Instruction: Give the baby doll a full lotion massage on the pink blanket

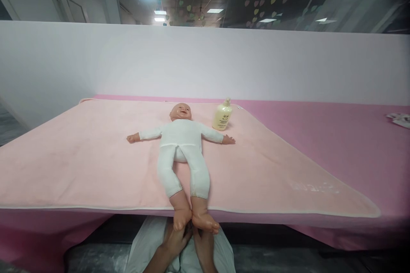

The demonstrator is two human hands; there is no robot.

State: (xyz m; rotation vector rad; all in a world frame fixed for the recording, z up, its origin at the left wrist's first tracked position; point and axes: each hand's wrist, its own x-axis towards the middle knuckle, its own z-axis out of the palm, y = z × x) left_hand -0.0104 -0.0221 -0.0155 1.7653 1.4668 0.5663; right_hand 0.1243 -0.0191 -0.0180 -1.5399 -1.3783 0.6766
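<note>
A baby doll [181, 138] lies on its back, its white cloth body on a pale pink towel and its arms spread wide. Its head is at the far end, and its bare feet stick out over the near edge. Just below the feet, close together in front of my lap, are my left hand [174, 241] and my right hand [204, 245]. The doll's feet partly cover both hands, so my fingers are mostly hidden. Whether they touch the feet I cannot tell. Beside the doll's head stands a pale yellow pump bottle [222, 115], upright.
The towel [96, 153] covers much of a table with a pink cover [352, 149]. A white wall panel [205, 64] closes off the back, with dark glass above it. At the far right lies a patterned cloth [399, 119].
</note>
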